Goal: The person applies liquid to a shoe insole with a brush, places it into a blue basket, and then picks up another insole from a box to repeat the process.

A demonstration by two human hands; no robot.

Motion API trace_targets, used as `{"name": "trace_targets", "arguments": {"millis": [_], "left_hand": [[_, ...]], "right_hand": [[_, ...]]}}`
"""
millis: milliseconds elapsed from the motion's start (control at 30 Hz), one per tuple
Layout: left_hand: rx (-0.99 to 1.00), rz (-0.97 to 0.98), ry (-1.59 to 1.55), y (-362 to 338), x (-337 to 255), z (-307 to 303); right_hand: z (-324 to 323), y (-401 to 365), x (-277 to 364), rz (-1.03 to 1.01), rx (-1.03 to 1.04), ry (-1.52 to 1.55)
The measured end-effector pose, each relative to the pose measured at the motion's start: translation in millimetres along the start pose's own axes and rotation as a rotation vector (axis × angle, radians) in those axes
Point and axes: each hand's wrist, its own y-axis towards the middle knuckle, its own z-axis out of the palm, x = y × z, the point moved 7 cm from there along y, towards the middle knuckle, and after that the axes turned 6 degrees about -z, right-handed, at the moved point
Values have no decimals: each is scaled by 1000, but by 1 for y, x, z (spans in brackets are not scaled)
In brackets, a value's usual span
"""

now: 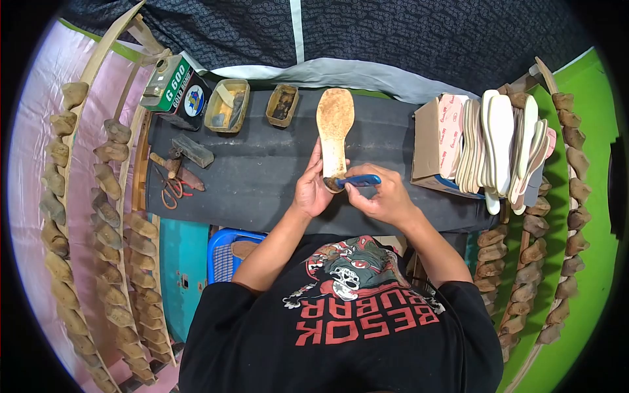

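Past the black T-shirt [341, 314], left hand [311, 191] clasps the away-pointing insole [334, 124] at its heel, right hand [386, 196] gripping a blue-handled brush [359, 180] there.

The insole [335, 128] is a long, flat, tan piece cut in the outline of a foot, its face mottled with paler and yellower patches. It lies lengthwise on the dark work surface [262, 177] near the middle of the scene, with the broad rounded forepart at the far end and the narrower heel at the near end, where the left hand [312, 191] grips its left edge. The brush [354, 181] has a short blue handle lying crosswise and pointing right, pinched in the right hand [386, 195]. Its dark, soiled head touches the heel end of the insole.
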Motion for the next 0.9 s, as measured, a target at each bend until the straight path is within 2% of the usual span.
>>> {"name": "trace_targets", "arguments": {"millis": [200, 300, 433, 567, 667, 767, 900], "left_hand": [[-37, 37, 28, 0, 7, 0], [-13, 22, 21, 2, 11, -3], [-28, -13, 45, 1, 19, -6], [-64, -34, 86, 1, 23, -4], [-88, 22, 69, 0, 18, -3], [-53, 43, 88, 3, 13, -5], [-86, 39, 115, 3, 15, -6]], "right_hand": [[-5, -17, -30, 251, -73, 96], [-22, -15, -38, 326, -75, 9], [-39, -3, -42, 162, -176, -134], [-41, 1, -38, 123, -174, -172], [-33, -9, -35, 113, -165, -134], [-21, -15, -21, 44, -77, -132], [-25, -10, -20, 69, -78, -127]]}}
